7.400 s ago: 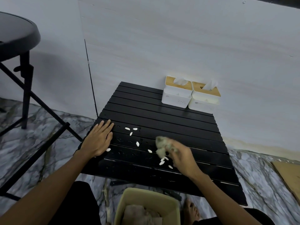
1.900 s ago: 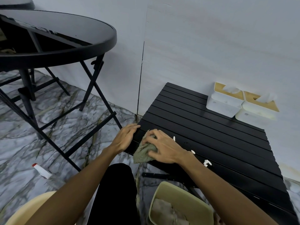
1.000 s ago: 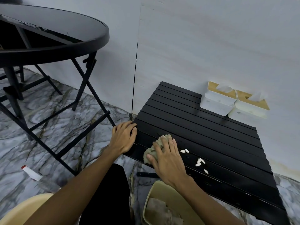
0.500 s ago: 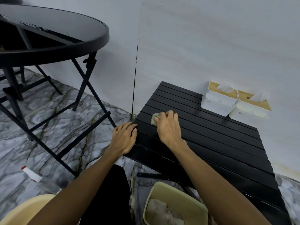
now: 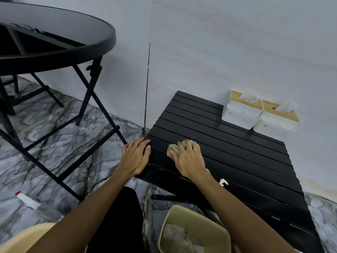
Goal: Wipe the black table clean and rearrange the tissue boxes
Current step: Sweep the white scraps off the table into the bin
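1. Black table holds our right hand, now nearer us than half a second ago, fingers curled on the grey cloth.
2. Our left hand stays flat and open on the left edge.
3. White crumbs show again beside our right wrist.
4. Both tissue boxes remain at the far right corner.

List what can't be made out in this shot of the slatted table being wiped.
- Cloth, head view: mostly hidden under the right hand.
- White bits on the black table: partly hidden behind the right forearm, so they cannot be counted.
- Table's near right corner: cut off by the frame's bottom edge.
- Green bin: cut off below; its contents are unclear.
- Tissue boxes: the marks on them are too small to read.
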The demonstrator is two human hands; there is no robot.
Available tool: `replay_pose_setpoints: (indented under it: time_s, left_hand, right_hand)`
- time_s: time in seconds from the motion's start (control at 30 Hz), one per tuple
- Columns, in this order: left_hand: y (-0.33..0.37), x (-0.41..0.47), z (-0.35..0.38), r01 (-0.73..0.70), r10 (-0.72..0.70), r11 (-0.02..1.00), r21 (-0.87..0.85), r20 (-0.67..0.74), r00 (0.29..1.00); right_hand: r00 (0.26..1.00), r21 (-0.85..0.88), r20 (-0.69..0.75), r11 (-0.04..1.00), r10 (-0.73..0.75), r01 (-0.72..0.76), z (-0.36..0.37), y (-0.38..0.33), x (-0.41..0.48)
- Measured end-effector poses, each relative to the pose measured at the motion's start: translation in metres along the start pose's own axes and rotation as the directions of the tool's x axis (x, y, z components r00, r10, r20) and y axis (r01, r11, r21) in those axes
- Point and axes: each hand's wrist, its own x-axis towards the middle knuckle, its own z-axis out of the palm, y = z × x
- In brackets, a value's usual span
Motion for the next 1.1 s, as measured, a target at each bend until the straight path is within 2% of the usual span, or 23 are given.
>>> replay_pose_setpoints:
  time_s: [0.2,0.27,0.37,0.5,0.6,0.67,0.8,0.97,1.03,1.1]
  left_hand:
    - [0.002,-0.002,-0.001,-0.024,0.024,0.999,0.045,-0.013,1.0]
    - [0.003,-0.001,0.0,-0.013,0.014,0.997,0.074,-0.009,1.0]
    - [0.009,0.001,0.0,-0.021,0.022,0.993,0.12,-0.008,1.0]
    - [0.025,0.005,0.005,-0.069,0.065,0.986,0.15,0.029,0.997]
    - [0.037,0.007,0.011,-0.113,0.106,0.981,0.16,0.052,0.993]
    - [0.041,0.007,0.015,-0.141,0.13,0.976,0.164,0.075,0.989]
    - [0.039,0.006,0.021,-0.18,0.165,0.968,0.174,0.099,0.981]
    - [0.038,0.007,0.023,-0.184,0.168,0.965,0.186,0.097,0.981]
    - [0.037,0.007,0.023,-0.185,0.169,0.965,0.186,0.095,0.981]
    - [0.037,0.007,0.023,-0.187,0.171,0.964,0.189,0.095,0.981]
  right_hand:
    - [0.998,-0.031,0.057,0.999,0.03,-0.029,-0.022,0.023,-0.044]
    - [0.991,0.076,0.083,0.991,0.104,-0.11,-0.041,0.033,-0.041]
    - [0.959,0.246,0.042,0.927,0.28,-0.282,-0.068,0.049,-0.02]
    - [0.928,0.186,0.083,0.909,0.363,-0.372,-0.072,0.051,0.011]
    - [0.925,0.052,0.223,0.944,0.308,-0.327,-0.051,0.052,0.024]
    - [0.934,0.039,0.264,0.965,0.242,-0.261,-0.033,0.055,0.022]
    - [0.966,0.094,0.225,0.983,0.13,-0.155,-0.02,0.067,-0.002]
    - [0.982,0.021,0.169,0.996,0.087,-0.092,-0.025,0.075,-0.045]
    - [0.977,0.047,0.185,0.992,0.102,-0.113,-0.035,0.078,-0.054]
    - [0.96,0.164,0.197,0.958,0.201,-0.234,-0.048,0.089,-0.049]
